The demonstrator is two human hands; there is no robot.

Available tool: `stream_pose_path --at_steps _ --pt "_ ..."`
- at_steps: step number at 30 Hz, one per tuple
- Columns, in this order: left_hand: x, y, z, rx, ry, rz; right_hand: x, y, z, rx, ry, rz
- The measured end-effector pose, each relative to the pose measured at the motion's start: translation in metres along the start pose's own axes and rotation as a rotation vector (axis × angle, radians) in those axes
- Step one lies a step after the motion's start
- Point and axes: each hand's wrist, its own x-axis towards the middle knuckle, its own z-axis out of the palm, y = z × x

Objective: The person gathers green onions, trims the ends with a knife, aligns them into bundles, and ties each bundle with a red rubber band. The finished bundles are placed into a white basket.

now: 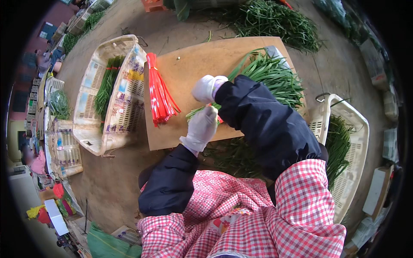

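Note:
Both my hands wear white gloves and meet over a wooden board (180,80). My left hand (203,125) is closed at the pale stem ends of a bundle of long green leafy vegetables (271,74), with a bit of red tie showing beside it. Just above, my right hand (206,88) is bent with its fingers curled; what it grips, if anything, is hidden. The bundle's leaves spread rightwards beneath my right sleeve, near a grey object (277,56) at the board's corner. Left of my hands lies a bunch of red plastic ties (159,93), gathered at its top.
At left a white plastic crate (93,74) holds green bundles with red ties. Another crate (355,167) with greens stands at right. Loose greens (277,25) are heaped on the floor beyond the board, and more (235,158) lie below its near edge. People are at the far left.

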Motion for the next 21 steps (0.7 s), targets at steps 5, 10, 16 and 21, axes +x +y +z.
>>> stream_pose_path --at_steps 5,10,16,21 --pt "-0.009 0.043 -0.019 -0.303 -0.142 0.597 -0.044 -0.017 -0.040 0.659 0.237 -0.001" --pt "0.004 -0.009 -0.048 -0.184 0.304 0.019 -0.097 0.017 0.017 0.635 1.004 0.219" --pt "0.036 -0.047 -0.017 -0.204 -0.122 -0.432 -0.089 -0.022 0.091 0.239 0.926 0.141" --pt "0.022 -0.052 -0.008 -0.178 0.006 -0.347 -0.071 -0.023 0.101 0.269 1.023 0.156"
